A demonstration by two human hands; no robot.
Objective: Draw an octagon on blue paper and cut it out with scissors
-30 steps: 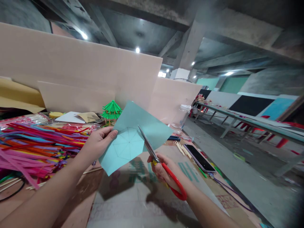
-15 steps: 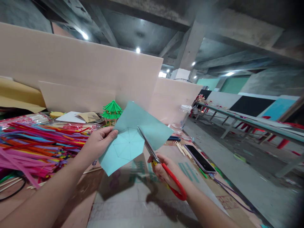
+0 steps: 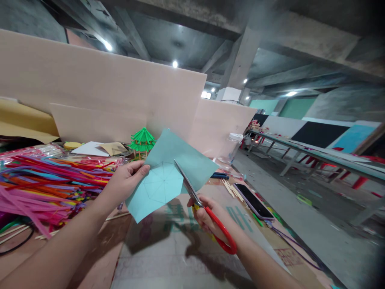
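Note:
My left hand point(image 3: 132, 176) pinches the left edge of a light blue sheet of paper point(image 3: 162, 188), thumb on top. Pencil lines on the sheet form a polygon with spokes meeting at a centre dot. In my right hand point(image 3: 207, 208) is a pair of scissors point(image 3: 221, 228) with red handles. Its blades lie closed or nearly closed along a cut in the sheet, with the tip by the polygon's upper right side. The paper right of the cut hangs as a darker flap. Both hands are above a printed cardboard sheet point(image 3: 144, 257).
Colourful pipe cleaners point(image 3: 54, 180) are heaped at left. A small green-roofed pagoda model point(image 3: 142, 141) stands behind the paper. At right lie wooden sticks point(image 3: 233, 189), a phone point(image 3: 254, 200) and a cable point(image 3: 294, 243). Behind them is a clear jar point(image 3: 230, 148). Pale boards point(image 3: 105, 84) stand along the back.
Hardly anything differs. The right corner of the paper flap has shifted slightly left, while both hands and the scissors stay in nearly the same place.

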